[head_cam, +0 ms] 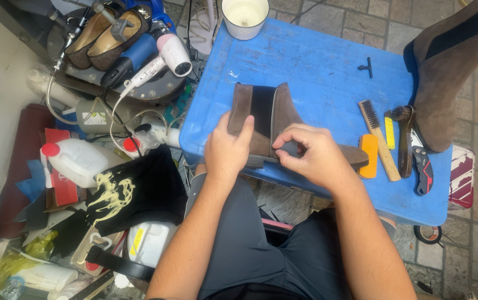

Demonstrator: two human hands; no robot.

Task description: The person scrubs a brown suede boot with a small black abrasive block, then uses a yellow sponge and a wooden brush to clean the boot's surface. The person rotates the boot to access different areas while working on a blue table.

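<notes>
Two bare hands hold a brown suede boot (269, 119) lying on its side at the near edge of a blue table (317, 61). The left hand (227, 149), at 7 o'clock from the boot, wraps its fingers around the heel and shaft. The right hand (312, 155), at 5 o'clock, pinches the suede near the ankle between thumb and forefinger, fingers curled.

As a judgement, work on this boot looks midway: the suede reads clean and even, yet no tool is in hand, so this seems a check by touch. A second boot (450, 72) stands upright at 2 o'clock, untouched.

At 3 o'clock lie a wooden brush (378, 139), a dark-handled brush (404, 139), an orange block (369, 155) and a folding knife (422, 166). A white cup (244, 16) sits at 12 o'clock. At 10 o'clock, off the table, are a hair dryer (164, 58) and a white jug (78, 161).
</notes>
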